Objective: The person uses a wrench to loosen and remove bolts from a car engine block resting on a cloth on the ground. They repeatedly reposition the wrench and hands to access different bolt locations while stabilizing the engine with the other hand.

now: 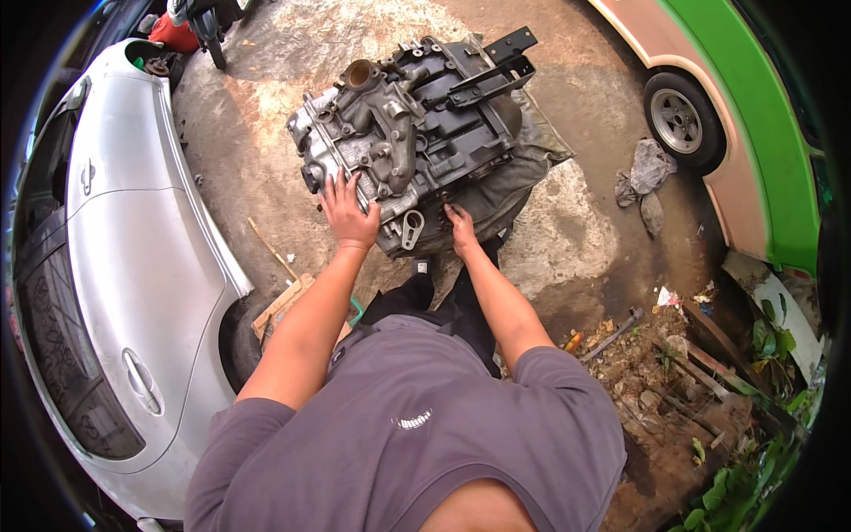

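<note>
Here, left hand (347, 211) lies flat, fingers spread, on the grimy grey engine (403, 133); right hand (461, 228) seemingly grips its lower edge.

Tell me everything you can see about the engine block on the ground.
The engine block is grey, greasy cast metal with a rusty round port on top, black brackets at its far end and a lifting eye near the person. It sits tilted on a dark cloth on bare concrete. The left hand lies flat on it; the right hand grips its lower edge.

The single head view looks steeply down from the person's head, close over both forearms, at the engine block (412, 133) on the concrete ground (567, 239).
</note>
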